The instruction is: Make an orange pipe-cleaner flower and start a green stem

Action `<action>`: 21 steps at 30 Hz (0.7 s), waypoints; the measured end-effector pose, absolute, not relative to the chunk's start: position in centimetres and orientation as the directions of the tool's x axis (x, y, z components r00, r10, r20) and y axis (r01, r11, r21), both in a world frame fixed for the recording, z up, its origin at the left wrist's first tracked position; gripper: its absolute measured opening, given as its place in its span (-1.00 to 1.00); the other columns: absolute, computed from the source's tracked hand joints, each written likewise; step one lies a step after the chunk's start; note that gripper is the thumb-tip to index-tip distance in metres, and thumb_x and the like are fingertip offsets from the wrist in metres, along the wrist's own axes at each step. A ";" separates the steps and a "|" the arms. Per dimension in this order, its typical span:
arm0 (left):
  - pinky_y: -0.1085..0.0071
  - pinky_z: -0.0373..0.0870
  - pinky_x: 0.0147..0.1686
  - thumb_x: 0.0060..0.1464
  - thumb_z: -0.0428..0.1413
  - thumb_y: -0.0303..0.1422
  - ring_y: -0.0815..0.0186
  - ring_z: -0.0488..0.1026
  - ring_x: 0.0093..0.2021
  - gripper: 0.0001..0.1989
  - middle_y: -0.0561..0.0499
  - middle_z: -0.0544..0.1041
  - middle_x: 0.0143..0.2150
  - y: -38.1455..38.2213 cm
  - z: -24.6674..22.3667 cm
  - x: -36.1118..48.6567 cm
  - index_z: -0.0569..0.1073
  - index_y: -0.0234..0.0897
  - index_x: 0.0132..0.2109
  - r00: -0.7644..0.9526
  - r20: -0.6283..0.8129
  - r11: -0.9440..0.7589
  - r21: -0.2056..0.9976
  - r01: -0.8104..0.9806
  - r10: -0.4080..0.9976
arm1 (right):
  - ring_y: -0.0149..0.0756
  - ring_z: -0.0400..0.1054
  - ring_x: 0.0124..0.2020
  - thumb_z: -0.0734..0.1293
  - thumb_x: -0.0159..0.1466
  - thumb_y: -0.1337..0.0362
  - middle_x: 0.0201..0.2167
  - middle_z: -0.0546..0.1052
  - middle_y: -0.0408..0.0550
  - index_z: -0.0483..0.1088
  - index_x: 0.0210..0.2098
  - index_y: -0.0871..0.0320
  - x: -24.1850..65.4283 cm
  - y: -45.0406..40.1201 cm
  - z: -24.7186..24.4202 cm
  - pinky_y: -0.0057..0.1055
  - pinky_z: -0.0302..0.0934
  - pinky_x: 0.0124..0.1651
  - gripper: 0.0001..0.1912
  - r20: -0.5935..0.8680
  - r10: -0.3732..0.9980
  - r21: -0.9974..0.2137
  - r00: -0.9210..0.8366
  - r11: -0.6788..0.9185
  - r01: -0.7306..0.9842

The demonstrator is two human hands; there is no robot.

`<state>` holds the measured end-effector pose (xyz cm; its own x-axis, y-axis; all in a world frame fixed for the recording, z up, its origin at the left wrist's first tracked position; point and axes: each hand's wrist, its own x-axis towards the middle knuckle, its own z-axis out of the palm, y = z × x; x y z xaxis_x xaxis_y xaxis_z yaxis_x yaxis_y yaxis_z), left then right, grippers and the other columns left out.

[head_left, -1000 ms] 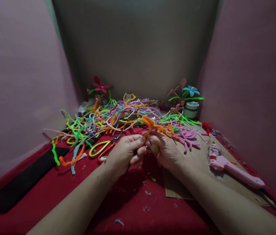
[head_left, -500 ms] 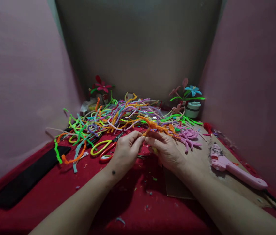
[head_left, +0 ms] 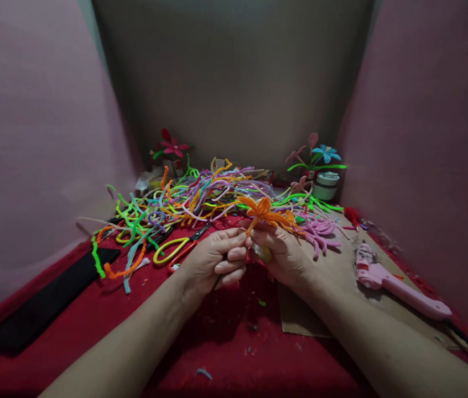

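Observation:
Between my two hands is an orange pipe-cleaner flower [head_left: 261, 210], its looped petals pointing up and away from me. The fingers of my left hand [head_left: 221, 257] pinch the flower's base, with the other fingers curled beneath. My right hand [head_left: 281, 251] is closed on the base from the other side. A small pale yellow piece [head_left: 264, 252] shows under my right fingers; what it is I cannot make out. Just beyond my left hand lie scissors [head_left: 176, 249] with yellow and red handles. Pink pipe-cleaner pieces [head_left: 321, 229] rest on the cardboard beyond my right hand.
A tangled heap of coloured pipe cleaners [head_left: 201, 193] spreads across the back. On the cardboard [head_left: 304, 318] at right lies a pink glue gun [head_left: 400, 287] with a black cord. A black flat strip [head_left: 51, 301] lies left. Finished flowers [head_left: 325, 153] stand behind, near a lidded pot [head_left: 326, 185].
The orange flower has tilted more upright, so its petals show more clearly. My left hand has turned, bringing its curled lower fingers into view. The pale yellow piece shows more now.

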<state>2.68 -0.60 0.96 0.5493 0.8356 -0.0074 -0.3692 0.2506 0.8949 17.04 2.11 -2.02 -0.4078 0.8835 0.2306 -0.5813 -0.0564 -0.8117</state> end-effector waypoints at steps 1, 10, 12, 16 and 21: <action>0.63 -0.02 -0.81 0.13 -0.03 -0.38 0.63 -0.23 -0.78 -0.86 0.25 0.10 -0.65 -0.5 1.0 2.7 0.35 -0.35 -0.34 0.561 -0.010 0.259 0.893 -0.367 0.828 | -0.49 0.23 -0.55 0.39 0.04 0.30 -0.56 0.44 -0.19 0.46 -0.39 0.13 17.0 2.1 -2.1 -0.56 0.07 -0.53 -0.89 0.238 0.886 -0.809 -0.399 -0.046 -0.586; 0.51 0.08 -0.53 0.06 0.02 -0.35 0.46 0.18 -0.58 -0.86 0.12 0.25 -0.58 -1.0 0.3 3.5 0.35 -0.29 -0.43 0.147 0.432 -0.434 0.702 0.565 0.890 | -0.51 0.14 -0.58 0.43 -0.03 0.27 -0.55 0.42 -0.20 0.49 -0.45 0.15 16.7 1.6 -1.7 -0.53 0.01 -0.55 -0.87 0.200 0.958 -0.857 -0.204 0.071 -0.510; 0.49 0.09 -0.48 0.08 -0.02 -0.38 0.45 0.19 -0.55 -0.86 0.11 0.26 -0.56 -0.9 0.0 3.4 0.37 -0.28 -0.41 0.166 0.506 -0.478 0.585 0.655 0.846 | -0.50 0.12 -0.59 0.43 -0.03 0.25 -0.55 0.44 -0.20 0.51 -0.45 0.14 16.6 1.4 -1.5 -0.50 0.05 -0.50 -0.86 0.229 0.953 -0.870 -0.200 0.108 -0.481; 0.53 0.06 -0.57 0.10 -0.05 -0.35 0.49 0.10 -0.61 -0.81 0.16 0.20 -0.62 -0.7 0.3 3.3 0.35 -0.28 -0.43 0.126 0.400 -0.404 0.754 0.518 0.908 | -0.43 0.22 -0.47 0.43 -0.01 0.27 -0.45 0.49 -0.17 0.52 -0.36 0.09 16.7 1.4 -1.7 -0.45 0.13 -0.34 -0.82 0.297 0.922 -0.874 -0.248 0.157 -0.460; 0.58 -0.06 -0.72 0.07 0.01 -0.30 0.55 0.01 -0.73 -0.78 0.20 0.15 -0.69 -1.0 1.3 3.6 0.28 -0.29 -0.49 0.165 0.126 -0.148 0.980 0.132 0.978 | -0.49 0.15 -0.54 0.40 0.04 0.28 -0.51 0.43 -0.19 0.51 -0.37 0.12 16.9 1.5 -2.0 -0.51 0.02 -0.49 -0.87 0.238 0.935 -0.888 -0.263 0.100 -0.450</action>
<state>3.61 -1.01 1.31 0.1648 0.9783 0.1259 0.1319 -0.1483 0.9801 16.87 1.49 -2.00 -0.2629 0.9350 0.2381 -0.4497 0.0996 -0.8876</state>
